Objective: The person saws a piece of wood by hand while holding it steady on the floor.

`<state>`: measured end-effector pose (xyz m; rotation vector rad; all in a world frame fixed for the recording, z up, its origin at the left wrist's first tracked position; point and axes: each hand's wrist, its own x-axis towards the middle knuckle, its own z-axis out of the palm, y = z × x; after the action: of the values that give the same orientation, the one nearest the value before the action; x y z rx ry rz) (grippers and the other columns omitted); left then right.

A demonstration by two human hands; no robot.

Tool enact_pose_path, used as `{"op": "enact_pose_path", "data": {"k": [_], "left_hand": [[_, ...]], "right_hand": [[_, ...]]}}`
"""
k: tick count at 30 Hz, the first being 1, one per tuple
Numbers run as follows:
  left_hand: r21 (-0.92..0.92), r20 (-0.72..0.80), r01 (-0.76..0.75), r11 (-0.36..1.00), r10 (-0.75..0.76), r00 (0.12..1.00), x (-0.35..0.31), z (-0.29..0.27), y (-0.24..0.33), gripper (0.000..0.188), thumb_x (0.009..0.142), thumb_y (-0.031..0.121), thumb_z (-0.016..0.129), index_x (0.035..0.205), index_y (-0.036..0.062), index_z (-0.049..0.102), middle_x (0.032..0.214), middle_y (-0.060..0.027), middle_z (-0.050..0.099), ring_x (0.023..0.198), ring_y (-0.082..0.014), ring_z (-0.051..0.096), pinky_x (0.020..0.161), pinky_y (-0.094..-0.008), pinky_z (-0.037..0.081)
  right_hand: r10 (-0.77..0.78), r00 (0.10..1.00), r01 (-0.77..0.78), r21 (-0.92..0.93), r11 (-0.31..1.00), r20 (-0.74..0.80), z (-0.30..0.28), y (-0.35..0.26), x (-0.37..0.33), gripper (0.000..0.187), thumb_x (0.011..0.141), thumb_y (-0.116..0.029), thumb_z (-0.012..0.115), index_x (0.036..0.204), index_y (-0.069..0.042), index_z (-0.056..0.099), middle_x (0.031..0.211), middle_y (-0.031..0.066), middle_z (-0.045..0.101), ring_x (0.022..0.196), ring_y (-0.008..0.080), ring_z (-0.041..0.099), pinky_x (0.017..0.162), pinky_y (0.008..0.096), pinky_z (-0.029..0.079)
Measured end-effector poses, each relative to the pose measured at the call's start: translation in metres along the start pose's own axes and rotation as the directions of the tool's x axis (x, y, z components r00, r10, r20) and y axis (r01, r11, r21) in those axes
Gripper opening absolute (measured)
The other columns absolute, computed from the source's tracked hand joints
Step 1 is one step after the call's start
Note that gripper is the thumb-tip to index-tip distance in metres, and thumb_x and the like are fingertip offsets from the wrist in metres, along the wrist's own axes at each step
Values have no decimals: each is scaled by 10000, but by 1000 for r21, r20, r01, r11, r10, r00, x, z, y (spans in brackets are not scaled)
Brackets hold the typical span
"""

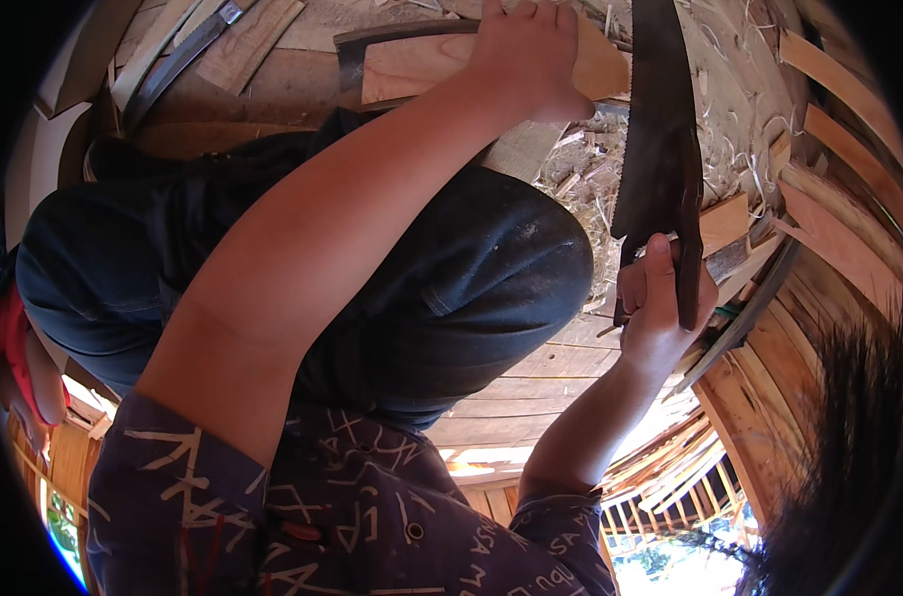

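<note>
My right hand [665,303] is wrapped round the dark handle of a handsaw [660,119], the thumb lying along it. The saw's long dark blade points away from me, toothed edge facing left, beside the end of a pale wooden board [417,68]. My left hand [531,60] grips this board near its right end, bearing down with a straight arm. The fingertips are partly cut off by the upper edge of the picture. My bent knee, in dark trousers, lies below the board.
Wood shavings [581,164] and offcuts litter the floor around the saw. Several wood strips [248,45] and a blue-grey long tool [178,65] lie at far left. Curved planks [839,149] stand at right. Another person's arm with a red sleeve [12,338] shows at the left edge.
</note>
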<state>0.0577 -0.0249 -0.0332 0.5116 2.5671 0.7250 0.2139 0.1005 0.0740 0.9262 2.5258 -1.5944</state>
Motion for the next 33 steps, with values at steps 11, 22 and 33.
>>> {"op": "enact_pose_path", "data": {"k": [11, 22, 33], "left_hand": [[-95, 33, 90, 991, -87, 996, 17, 5, -3, 897, 660, 499, 755, 1314, -42, 465, 1291, -177, 565, 1248, -290, 526, 1062, -485, 346], [26, -37, -18, 999, 19, 999, -2, 4, 3, 1012, 660, 476, 779, 1400, -82, 372, 1361, -198, 505, 1316, -306, 462, 1113, -519, 310], [-66, 80, 68, 995, -62, 995, 19, 4, -7, 960, 640, 519, 771, 1352, -37, 444, 1323, -169, 552, 1270, -280, 511, 1042, -493, 359]], "right_hand": [[10, 1000, -17, -308, 951, -24, -71, 22, -140, 268, 944, -114, 586, 721, -3, 487, 479, -2, 380, 382, 52, 303, 364, 226, 223], [68, 993, -77, -88, 993, -101, -34, 8, -72, 296, 951, -135, 594, 711, -10, 477, 474, -13, 360, 375, 42, 280, 353, 229, 202], [-30, 1000, 30, -33, 999, -2, -5, 2, -15, 298, 932, -157, 633, 704, -24, 494, 484, -10, 383, 410, 57, 330, 392, 241, 230]]}}
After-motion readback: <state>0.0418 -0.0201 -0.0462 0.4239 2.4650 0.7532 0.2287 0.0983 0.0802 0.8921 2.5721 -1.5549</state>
